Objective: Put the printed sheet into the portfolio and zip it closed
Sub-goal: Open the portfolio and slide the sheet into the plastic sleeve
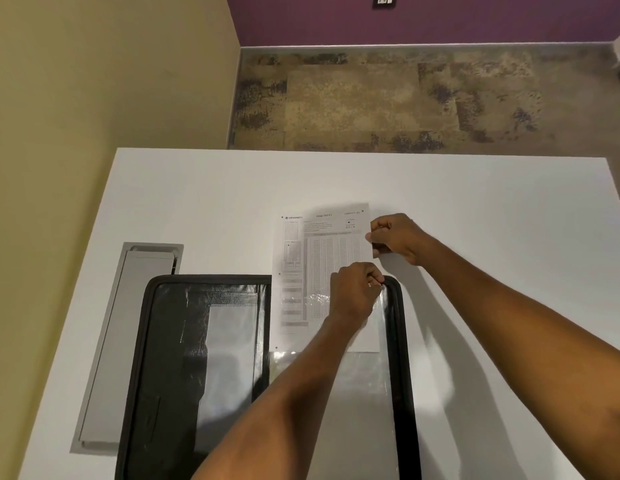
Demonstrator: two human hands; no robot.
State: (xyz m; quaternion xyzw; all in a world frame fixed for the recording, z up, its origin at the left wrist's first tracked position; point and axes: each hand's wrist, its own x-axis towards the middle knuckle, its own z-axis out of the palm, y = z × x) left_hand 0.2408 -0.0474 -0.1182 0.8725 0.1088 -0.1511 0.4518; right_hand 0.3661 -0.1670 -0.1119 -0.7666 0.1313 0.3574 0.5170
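Observation:
A black zip portfolio (170, 341) lies open on the white table, its zipper rim running round both halves. The printed sheet (312, 268), a form with small grids, sits half inside a clear plastic sleeve (364, 403) on the portfolio's right half, its upper part sticking out over the far rim onto the table. My right hand (396, 239) pinches the sheet's upper right edge. My left hand (353, 294) grips the sleeve's top edge near the portfolio's far right corner, lying over the sheet's lower right part.
A grey cable hatch (128, 341) is set flush into the white table (492, 220) left of the portfolio. A yellow wall stands on the left. Mottled brown carpet (370, 98) lies beyond the table's far edge.

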